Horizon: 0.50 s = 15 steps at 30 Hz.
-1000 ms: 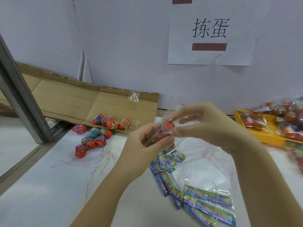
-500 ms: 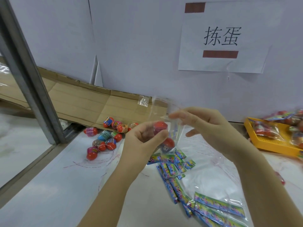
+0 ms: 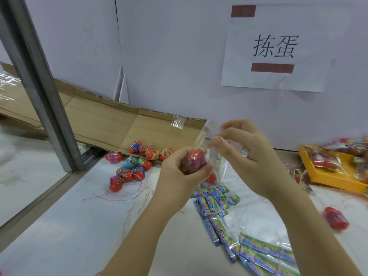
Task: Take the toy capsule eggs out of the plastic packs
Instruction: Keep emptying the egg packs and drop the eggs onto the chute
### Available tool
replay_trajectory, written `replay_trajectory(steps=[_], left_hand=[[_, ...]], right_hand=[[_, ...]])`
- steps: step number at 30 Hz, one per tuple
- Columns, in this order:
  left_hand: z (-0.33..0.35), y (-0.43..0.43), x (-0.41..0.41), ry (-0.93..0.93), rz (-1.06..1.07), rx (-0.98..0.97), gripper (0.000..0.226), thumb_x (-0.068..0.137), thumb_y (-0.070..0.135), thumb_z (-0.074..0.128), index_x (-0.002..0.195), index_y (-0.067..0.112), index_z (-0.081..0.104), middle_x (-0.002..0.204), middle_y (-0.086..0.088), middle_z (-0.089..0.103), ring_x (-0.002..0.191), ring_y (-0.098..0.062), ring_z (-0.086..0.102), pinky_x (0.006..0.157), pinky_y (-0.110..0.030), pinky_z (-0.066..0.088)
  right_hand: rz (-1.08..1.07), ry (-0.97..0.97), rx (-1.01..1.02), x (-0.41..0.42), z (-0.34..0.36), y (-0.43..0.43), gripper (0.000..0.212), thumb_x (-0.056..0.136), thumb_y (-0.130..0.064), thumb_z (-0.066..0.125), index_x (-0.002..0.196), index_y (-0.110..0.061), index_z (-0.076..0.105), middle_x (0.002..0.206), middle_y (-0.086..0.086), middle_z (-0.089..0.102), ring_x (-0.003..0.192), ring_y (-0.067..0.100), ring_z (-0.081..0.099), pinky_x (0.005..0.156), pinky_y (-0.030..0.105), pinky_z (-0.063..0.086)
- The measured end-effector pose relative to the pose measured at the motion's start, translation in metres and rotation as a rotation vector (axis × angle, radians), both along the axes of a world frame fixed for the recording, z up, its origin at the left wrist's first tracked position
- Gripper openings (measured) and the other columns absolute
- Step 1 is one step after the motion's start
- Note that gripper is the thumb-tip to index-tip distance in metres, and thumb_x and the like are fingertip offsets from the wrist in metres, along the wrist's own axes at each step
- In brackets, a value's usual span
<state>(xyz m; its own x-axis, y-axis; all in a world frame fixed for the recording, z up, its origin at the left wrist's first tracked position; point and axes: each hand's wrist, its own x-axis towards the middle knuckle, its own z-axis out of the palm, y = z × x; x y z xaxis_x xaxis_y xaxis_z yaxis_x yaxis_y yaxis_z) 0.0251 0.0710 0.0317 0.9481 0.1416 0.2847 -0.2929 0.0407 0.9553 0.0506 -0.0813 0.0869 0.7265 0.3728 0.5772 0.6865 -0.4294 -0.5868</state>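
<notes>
I see 2 forearms (image 3: 139,236), bare all the way to the frame edge; left hand (image 3: 179,172) and right hand (image 3: 253,156) bare too, fingernails (image 3: 217,140) short and plain.

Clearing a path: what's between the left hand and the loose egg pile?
Head view: only white tabletop and thin red threads separate left hand from egg pile.

Bright, even light falls throughout; shadows are faint. The grey metal post (image 3: 42,86) leans from wide-angle distortion, and the right edge blurs.
</notes>
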Motion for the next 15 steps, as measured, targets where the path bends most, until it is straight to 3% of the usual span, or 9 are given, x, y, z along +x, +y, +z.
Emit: replay_trajectory(steps=[2,5,6,7,9,11,15], left_hand=[[0.002,0.001,0.0,0.025,0.025,-0.053,0.025,0.075,0.003,0.079,0.091,0.019,0.069,0.07,0.006,0.071,0.064,-0.006,0.067,0.061,-0.016,0.053],[0.007,0.005,0.001,0.088,0.044,-0.231,0.025,0.061,0.023,0.082,0.085,0.024,0.073,0.075,0.005,0.074,0.064,-0.006,0.069,0.056,-0.017,0.052],[0.008,0.006,0.001,0.108,0.027,-0.296,0.028,0.055,0.029,0.082,0.083,0.025,0.075,0.077,0.003,0.075,0.065,-0.008,0.07,0.055,-0.019,0.054],[0.009,0.007,0.001,0.117,0.0,-0.355,0.033,0.051,0.033,0.082,0.083,0.025,0.076,0.079,0.0,0.076,0.066,-0.01,0.071,0.056,-0.022,0.055],[0.01,0.007,0.001,0.124,-0.062,-0.424,0.038,0.048,0.035,0.082,0.084,0.023,0.078,0.082,-0.003,0.076,0.067,-0.013,0.071,0.058,-0.024,0.057],[0.01,0.007,0.001,0.131,-0.104,-0.418,0.031,0.051,0.031,0.081,0.081,0.025,0.08,0.081,-0.002,0.076,0.068,-0.014,0.072,0.057,-0.022,0.056],[0.01,0.006,0.001,0.096,-0.066,-0.389,0.034,0.054,0.025,0.079,0.089,0.026,0.078,0.081,-0.002,0.076,0.069,-0.013,0.072,0.055,-0.019,0.054]], right_hand=[[0.02,-0.003,0.096,-0.001,-0.001,0.003,0.019,0.078,-0.056,0.061,0.096,-0.047,0.06,0.111,-0.016,0.051,0.104,-0.001,0.053,0.081,0.014,0.042],[0.102,0.226,0.407,0.002,-0.003,0.004,0.062,0.064,-0.052,0.074,0.117,-0.054,0.041,0.118,-0.011,0.05,0.095,0.004,0.061,0.072,0.023,0.054],[0.123,0.333,0.42,0.004,-0.005,0.003,0.069,0.06,-0.05,0.079,0.118,-0.053,0.041,0.117,-0.01,0.052,0.093,0.006,0.064,0.072,0.024,0.055],[0.132,0.409,0.356,0.006,-0.007,0.003,0.067,0.059,-0.049,0.083,0.116,-0.051,0.047,0.113,-0.011,0.058,0.091,0.006,0.065,0.071,0.023,0.054],[0.163,0.45,0.182,0.009,-0.012,0.003,0.036,0.067,-0.04,0.085,0.098,-0.04,0.067,0.093,-0.011,0.07,0.079,0.002,0.067,0.066,0.015,0.049],[0.21,0.46,0.153,0.011,-0.016,0.006,0.01,0.078,-0.019,0.078,0.084,-0.026,0.074,0.074,-0.006,0.073,0.067,0.005,0.068,0.06,0.013,0.049],[0.216,0.492,0.208,0.015,-0.02,0.007,0.011,0.079,-0.002,0.073,0.076,-0.011,0.068,0.062,0.005,0.07,0.056,0.015,0.067,0.055,0.017,0.05]])
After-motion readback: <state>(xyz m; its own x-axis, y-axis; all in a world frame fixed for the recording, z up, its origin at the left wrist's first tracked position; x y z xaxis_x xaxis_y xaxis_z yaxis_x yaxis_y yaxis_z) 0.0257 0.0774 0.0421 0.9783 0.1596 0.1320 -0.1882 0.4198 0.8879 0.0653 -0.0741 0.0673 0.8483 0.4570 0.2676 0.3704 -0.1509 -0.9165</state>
